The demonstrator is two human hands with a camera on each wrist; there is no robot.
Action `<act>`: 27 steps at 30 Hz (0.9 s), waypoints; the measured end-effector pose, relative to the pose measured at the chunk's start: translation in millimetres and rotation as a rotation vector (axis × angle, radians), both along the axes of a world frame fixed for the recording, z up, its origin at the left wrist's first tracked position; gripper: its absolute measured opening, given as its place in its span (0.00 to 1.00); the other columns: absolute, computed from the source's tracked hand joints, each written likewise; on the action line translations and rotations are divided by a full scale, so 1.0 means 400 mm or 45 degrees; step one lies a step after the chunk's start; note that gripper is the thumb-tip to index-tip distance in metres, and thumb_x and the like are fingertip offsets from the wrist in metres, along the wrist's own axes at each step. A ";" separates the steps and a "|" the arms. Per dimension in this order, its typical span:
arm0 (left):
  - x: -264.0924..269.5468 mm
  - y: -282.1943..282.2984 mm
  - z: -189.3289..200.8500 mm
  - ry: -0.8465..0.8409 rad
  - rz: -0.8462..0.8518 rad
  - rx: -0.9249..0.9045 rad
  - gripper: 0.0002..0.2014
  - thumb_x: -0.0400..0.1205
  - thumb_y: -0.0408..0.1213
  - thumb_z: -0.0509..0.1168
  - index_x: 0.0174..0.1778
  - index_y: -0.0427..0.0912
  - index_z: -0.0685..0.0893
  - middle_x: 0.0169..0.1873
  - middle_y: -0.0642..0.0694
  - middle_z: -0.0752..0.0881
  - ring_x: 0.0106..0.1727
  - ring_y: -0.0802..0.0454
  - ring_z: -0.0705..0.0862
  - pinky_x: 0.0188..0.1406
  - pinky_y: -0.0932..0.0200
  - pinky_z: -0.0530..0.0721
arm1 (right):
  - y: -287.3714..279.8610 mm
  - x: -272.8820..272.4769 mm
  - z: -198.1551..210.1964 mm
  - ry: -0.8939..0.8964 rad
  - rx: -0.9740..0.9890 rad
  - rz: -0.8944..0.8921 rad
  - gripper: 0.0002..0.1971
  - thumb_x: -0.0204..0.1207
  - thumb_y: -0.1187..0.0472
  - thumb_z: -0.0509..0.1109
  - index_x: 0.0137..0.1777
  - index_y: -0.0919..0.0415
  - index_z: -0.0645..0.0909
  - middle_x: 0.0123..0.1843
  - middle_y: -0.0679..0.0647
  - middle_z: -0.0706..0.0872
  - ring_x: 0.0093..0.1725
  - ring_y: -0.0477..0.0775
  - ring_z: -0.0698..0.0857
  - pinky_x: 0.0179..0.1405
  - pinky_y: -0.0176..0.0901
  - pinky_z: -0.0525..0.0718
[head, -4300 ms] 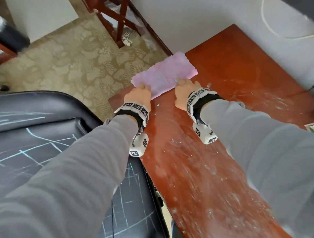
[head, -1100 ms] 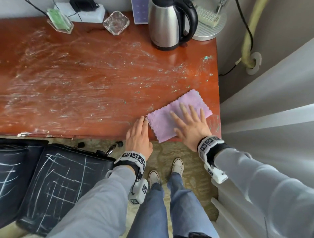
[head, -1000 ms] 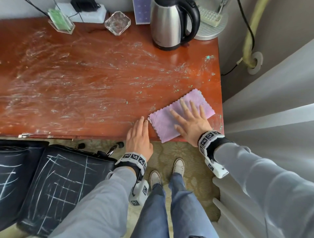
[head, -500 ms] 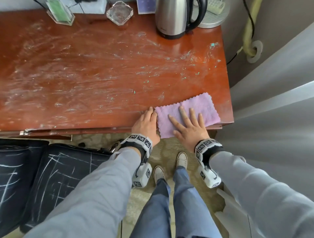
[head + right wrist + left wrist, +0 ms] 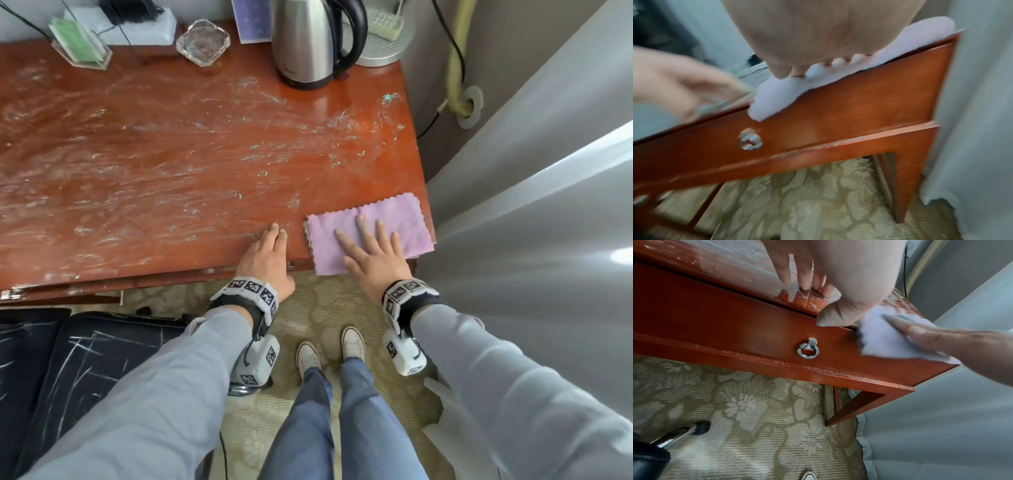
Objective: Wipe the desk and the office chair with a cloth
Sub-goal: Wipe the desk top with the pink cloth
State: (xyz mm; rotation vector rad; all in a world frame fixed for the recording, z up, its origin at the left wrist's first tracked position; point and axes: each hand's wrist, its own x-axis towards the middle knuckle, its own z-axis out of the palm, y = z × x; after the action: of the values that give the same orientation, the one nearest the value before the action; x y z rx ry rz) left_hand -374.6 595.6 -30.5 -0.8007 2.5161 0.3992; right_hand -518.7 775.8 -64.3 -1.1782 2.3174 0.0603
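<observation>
— Pressing flat on the cloth (image 5: pixel 368 230), that's the right hand (image 5: pixel 373 255): fingers straight and spread, palm down, curled round nothing. The cloth lies under it at the near right corner of the desk (image 5: pixel 164 164), its near edge hanging a little over the front.

— And the left hand (image 5: pixel 265 258)?

— Just left of the cloth, apart from it, fingers loosely extended with the tips resting on the desk's front edge. It holds nothing.

— How much looks done?

— Little, I'd judge. Beyond both hands and out to the left, the wood is covered in whitish smears and specks. Only the patch around the kettle (image 5: pixel 306 42), far ahead of the right hand, looks glossy.

— The office chair (image 5: pixel 68 370)?

— Below and left of the left arm, its dark seat crossed with pale scratch-like marks. Seemingly untouched; it remains to be wiped.
</observation>
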 end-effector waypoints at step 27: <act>-0.058 0.023 0.017 -0.110 0.222 0.035 0.42 0.80 0.39 0.67 0.88 0.46 0.54 0.88 0.52 0.49 0.83 0.44 0.66 0.77 0.49 0.73 | 0.012 -0.077 0.016 -0.012 0.018 0.473 0.28 0.88 0.41 0.39 0.83 0.32 0.28 0.85 0.49 0.22 0.84 0.65 0.28 0.83 0.69 0.34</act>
State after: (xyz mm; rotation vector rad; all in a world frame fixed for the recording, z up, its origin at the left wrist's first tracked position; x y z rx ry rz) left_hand -397.6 605.0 -23.8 -1.0085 2.3643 0.4458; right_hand -549.3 780.7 -57.9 -1.5825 2.0580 0.2035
